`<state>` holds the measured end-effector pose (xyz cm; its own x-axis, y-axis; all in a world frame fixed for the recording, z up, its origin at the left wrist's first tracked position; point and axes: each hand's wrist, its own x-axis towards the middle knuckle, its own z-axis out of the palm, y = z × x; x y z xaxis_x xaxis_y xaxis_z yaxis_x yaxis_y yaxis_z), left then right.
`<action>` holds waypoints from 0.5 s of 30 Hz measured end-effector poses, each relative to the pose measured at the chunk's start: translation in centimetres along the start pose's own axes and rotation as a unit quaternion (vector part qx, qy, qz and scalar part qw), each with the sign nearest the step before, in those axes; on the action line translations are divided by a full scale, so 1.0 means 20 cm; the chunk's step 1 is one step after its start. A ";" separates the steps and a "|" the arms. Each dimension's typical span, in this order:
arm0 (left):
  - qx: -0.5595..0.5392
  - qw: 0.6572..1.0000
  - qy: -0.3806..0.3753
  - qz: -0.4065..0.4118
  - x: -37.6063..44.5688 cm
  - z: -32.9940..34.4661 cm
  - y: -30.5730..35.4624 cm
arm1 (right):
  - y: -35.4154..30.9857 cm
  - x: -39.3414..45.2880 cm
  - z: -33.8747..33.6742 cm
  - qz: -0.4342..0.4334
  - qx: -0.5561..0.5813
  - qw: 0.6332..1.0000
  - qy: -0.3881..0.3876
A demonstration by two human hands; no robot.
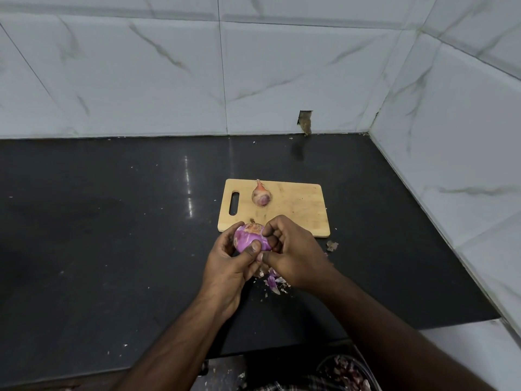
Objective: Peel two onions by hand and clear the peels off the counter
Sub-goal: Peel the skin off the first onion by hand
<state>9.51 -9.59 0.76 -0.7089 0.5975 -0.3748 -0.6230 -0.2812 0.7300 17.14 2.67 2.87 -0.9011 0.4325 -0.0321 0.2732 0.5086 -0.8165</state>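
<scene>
A purple onion (249, 239), most of its papery skin already off and a patch of brown skin left at its top, is held above the front edge of a dark stone counter (112, 235), just in front of a wooden cutting board (296, 210). The left hand (228, 266) cups it from the side and below, fingers curled round the far side and the thumb pressed flat against the near face. The right hand (293, 252) closes in from the other side, its fingertips bunched together and pinching at the onion's right flank, where the skin meets the bare flesh; whether a strip of peel is caught between them cannot be made out. Below the hands, a small heap of purple and brown peels (272, 280) lies on the counter, with a stray flake (332, 245) just beside the board's near right corner. A second onion (261, 195), with its dry skin mostly on and its pointed tip toward the wall, rests on the board near the handle slot. Grey-veined white tiles (169, 74) line the wall behind and to the right of the counter. At the bottom edge of the view, below the counter's front, a dark round container (346, 373) holds more purple scraps.
</scene>
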 end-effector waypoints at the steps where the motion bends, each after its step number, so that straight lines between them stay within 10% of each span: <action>1: 0.002 1.000 0.002 0.001 0.00 0.00 0.00 | 0.00 0.00 0.00 -0.002 0.001 1.000 0.005; 15: -0.007 1.000 0.016 -0.011 0.01 -0.02 0.00 | 0.01 -0.06 0.02 -0.025 -0.022 0.999 0.036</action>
<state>9.18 -9.74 0.55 -0.7048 0.5798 -0.4088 -0.6432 -0.2793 0.7129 18.08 1.98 2.61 -0.8882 0.4567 0.0505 0.2440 0.5619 -0.7904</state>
